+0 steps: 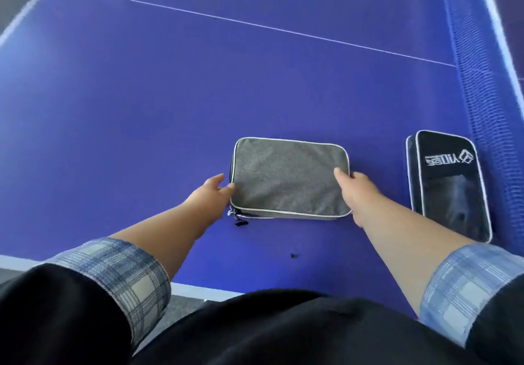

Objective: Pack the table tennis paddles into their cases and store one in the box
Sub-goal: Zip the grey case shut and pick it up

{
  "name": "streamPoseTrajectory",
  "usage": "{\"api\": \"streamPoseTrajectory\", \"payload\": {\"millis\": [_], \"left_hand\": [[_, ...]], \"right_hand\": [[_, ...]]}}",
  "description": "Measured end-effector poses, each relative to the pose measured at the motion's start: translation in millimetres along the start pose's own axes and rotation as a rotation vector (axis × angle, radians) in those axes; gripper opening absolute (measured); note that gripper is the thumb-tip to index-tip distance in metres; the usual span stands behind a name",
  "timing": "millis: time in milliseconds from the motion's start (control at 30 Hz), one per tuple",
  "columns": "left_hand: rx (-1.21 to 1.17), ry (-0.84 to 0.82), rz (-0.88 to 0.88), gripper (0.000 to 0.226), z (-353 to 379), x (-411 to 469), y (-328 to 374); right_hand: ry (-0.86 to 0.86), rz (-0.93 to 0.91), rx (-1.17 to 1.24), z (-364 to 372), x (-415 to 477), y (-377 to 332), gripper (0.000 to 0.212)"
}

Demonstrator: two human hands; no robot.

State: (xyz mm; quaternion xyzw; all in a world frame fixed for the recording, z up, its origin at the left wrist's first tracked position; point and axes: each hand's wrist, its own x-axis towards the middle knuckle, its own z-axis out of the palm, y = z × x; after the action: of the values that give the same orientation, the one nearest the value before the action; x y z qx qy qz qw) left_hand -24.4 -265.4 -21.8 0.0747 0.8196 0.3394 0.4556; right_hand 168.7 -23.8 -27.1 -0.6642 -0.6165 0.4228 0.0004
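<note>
Head view: a grey paddle case [289,177] lies flat on the blue table tennis table [141,109], in front of the person and a little right of centre. It is a rounded rectangle with pale piping. Its long axis runs left to right across the view, and the right end sits slightly farther from the person than the left. Its zipper pull [233,213] hangs at the near left corner with a small black tab just below it. The zip looks closed, so its contents cannot be seen.

The left hand [211,196] is at the case's left short edge, with loose, nearly straight fingers; one fingertip touches the piping. The right hand [358,191] grasps the right short edge, thumb lying on the grey top and the other fingers wrapped down over the side.

A black paddle case [450,188] lies well to the right, just beside the net [487,81]. Its long axis runs away from the person, with a white logo at its far end. A second piped edge shows along its left side. Its contents are hidden.

A small dark speck [293,256] lies on the table near the person. Both plaid cuffs [119,274] are rolled back from the forearms.
</note>
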Motion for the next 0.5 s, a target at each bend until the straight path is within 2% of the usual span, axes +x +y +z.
{"api": "streamPoseTrajectory", "payload": {"millis": [100, 233, 333, 500], "left_hand": [[-0.011, -0.087, -0.015, 0.053, 14, -4, 15], [-0.216, -0.160, -0.140, 0.058, 7, -12, 24], [-0.209, -0.270, -0.132, 0.063, 2, -21, 39], [0.005, -0.318, 0.056, 0.058, 25, -27, 96]], "right_hand": [[-0.183, 0.098, 0.282, 4, -26, 27, 0.044], [-0.334, 0.194, 0.730, -23, -65, 44, 0.044], [-0.304, 0.170, 0.836, -42, -97, 62, 0.044], [-0.219, 0.217, 1.231, -73, -130, 91, 0.035]]}}
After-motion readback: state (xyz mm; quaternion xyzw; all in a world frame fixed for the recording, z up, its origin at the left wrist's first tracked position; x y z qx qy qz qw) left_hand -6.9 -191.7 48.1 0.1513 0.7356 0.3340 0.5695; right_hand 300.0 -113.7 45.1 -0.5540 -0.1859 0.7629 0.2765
